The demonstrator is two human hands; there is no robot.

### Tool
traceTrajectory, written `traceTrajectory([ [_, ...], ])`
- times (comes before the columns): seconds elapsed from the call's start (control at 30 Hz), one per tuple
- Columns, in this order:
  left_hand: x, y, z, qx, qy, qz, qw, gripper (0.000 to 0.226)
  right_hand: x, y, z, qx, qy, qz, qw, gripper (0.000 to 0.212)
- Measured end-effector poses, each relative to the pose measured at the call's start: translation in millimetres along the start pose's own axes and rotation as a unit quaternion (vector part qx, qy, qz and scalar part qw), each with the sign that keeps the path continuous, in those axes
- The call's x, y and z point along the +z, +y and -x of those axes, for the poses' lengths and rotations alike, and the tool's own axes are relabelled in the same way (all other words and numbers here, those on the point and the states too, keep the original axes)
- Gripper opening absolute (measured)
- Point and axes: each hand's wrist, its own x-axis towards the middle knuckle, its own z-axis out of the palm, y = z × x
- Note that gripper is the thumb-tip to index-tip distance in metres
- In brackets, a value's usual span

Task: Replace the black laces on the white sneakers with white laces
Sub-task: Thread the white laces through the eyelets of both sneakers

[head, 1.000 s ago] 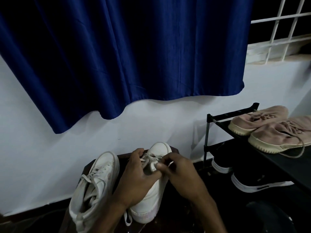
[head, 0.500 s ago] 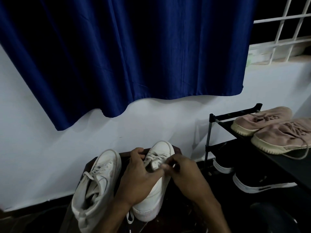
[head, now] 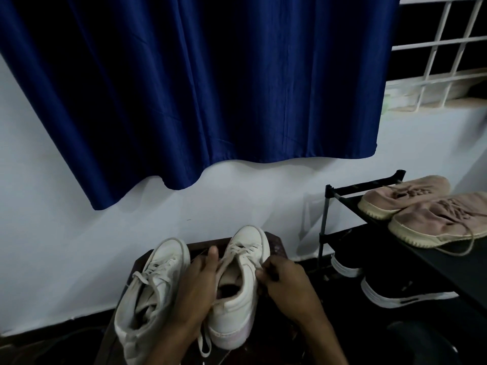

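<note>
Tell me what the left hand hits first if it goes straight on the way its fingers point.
Probably the white wall: the left hand, gripping the right sneaker, points away across the dark stool. Depth is unclear.

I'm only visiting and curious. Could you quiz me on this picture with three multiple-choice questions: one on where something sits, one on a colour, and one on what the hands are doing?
1. Where do the pink sneakers sit?
A. in a cardboard box
B. on a chair
C. on the black shoe rack's top shelf

2. What colour are the laces in the held white sneaker?
A. black
B. white
C. red

3. What are the hands doing?
A. both work at one sneaker
B. each holds a different sneaker
C. both hang idle

Answers:
1 C: they lie side by side on the rack's top shelf.
2 B: the crossed laces look white.
3 A: the left hand grips one side and the right hand pinches at the other; neither holds the other white sneaker.
</note>
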Motion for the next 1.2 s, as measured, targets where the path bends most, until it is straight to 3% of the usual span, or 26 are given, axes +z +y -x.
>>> traceTrajectory([
  [0.13, -2, -7, -1, -0.02, -0.058, -0.029, 0.998, 0.02, -4, -7, -11, 0.003, 0.049, 0.08, 0.996, 0.028],
  [0.3, -16, 3, -6, -0.022, -0.112, 0.004, 0.994, 0.022, -28, -24, -16, 0.028, -0.056, 0.109, 0.992, 0.033],
  [0.33, -17, 2, -8, -0.013, -0.101, 0.011, 0.995, 0.02, -37, -30, -15, 0.032, -0.075, 0.065, 0.995, 0.031],
  [0.4, -20, -2, -10, 0.043, -0.04, -0.021, 0.998, 0.018, -59, -47, -10, 0.052, -0.097, -0.131, 0.985, 0.015],
  [0.47, -23, 2, -5, 0.123, 0.032, -0.039, 0.991, 0.014, -80, -72, -5, 0.052, -0.112, -0.324, 0.938, 0.012],
  [0.53, -26, 16, 5, 0.184, 0.054, 0.014, 0.981, 0.007, -95, -95, -5, 0.016, -0.135, -0.437, 0.889, 0.019],
  [0.6, -26, 40, 16, 0.208, 0.003, 0.094, 0.974, 0.006, -103, -118, -7, -0.023, -0.143, -0.509, 0.849, 0.024],
  [0.7, -20, 83, 29, 0.196, -0.143, 0.175, 0.954, 0.02, -108, -153, -12, -0.053, -0.149, -0.582, 0.797, 0.029],
  [0.83, -22, 116, 37, 0.194, -0.271, 0.195, 0.923, 0.028, -115, -181, -20, -0.086, -0.13, -0.617, 0.771, 0.032],
  [0.93, -37, 108, 34, 0.189, -0.294, 0.231, 0.908, 0.027, -129, -177, -27, -0.097, -0.064, -0.618, 0.778, 0.031],
  [1.07, -58, 90, 22, 0.21, -0.217, 0.153, 0.941, 0.035, -137, -140, -27, -0.052, 0.016, -0.577, 0.815, 0.029],
  [1.13, -59, 82, 15, 0.242, -0.198, 0.067, 0.948, 0.039, -129, -119, -22, -0.025, -0.023, -0.443, 0.896, 0.029],
  [1.2, -57, 77, 10, 0.279, -0.173, -0.055, 0.943, 0.04, -117, -99, -18, 0.003, -0.067, -0.14, 0.988, 0.025],
])
